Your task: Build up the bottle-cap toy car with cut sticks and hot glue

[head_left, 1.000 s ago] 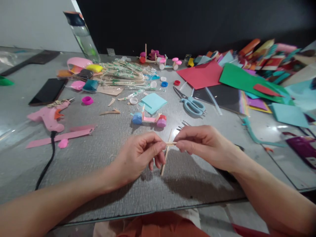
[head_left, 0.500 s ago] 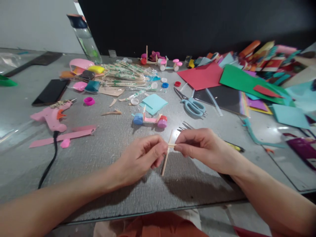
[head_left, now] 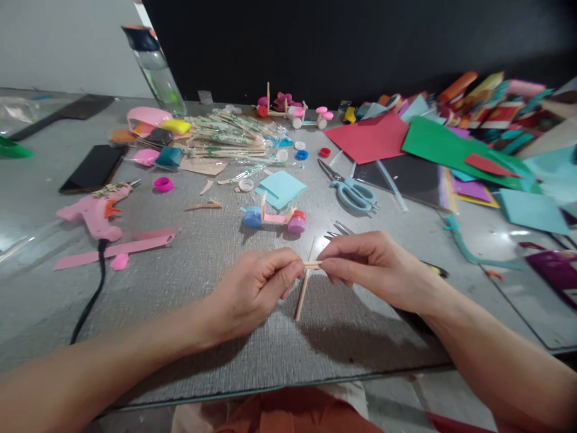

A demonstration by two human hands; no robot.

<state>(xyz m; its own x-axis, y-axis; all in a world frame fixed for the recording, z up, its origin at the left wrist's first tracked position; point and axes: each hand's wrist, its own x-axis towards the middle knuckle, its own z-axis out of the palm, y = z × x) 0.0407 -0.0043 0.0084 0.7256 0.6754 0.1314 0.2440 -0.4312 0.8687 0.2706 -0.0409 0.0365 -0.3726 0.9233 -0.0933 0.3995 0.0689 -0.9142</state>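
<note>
Between my two hands I hold a pair of thin wooden sticks [head_left: 312, 264], side by side and level above the table. My left hand [head_left: 261, 285] pinches their left end. The fingertips of my right hand [head_left: 369, 264] close on the other end; most of the sticks' length is hidden in the fingers. Below them another wooden stick [head_left: 302, 297] lies slantwise on the grey table [head_left: 216, 361]. Just beyond my hands stands a small toy car [head_left: 273, 219] with blue, red and purple bottle-cap wheels. Tweezers [head_left: 345, 227] lie partly behind my right hand.
A pink hot glue gun [head_left: 97, 210] with a black cord and a phone [head_left: 92, 169] lie at left. Blue-handled scissors [head_left: 355, 195] rest right of centre. Bagged sticks [head_left: 229, 135], a water bottle [head_left: 157, 75] and coloured sheets [head_left: 369, 138] are farther back.
My hands have shifted slightly, and a little more of the paired sticks shows between my fingers. The stick on the table and the toy car stay put.
</note>
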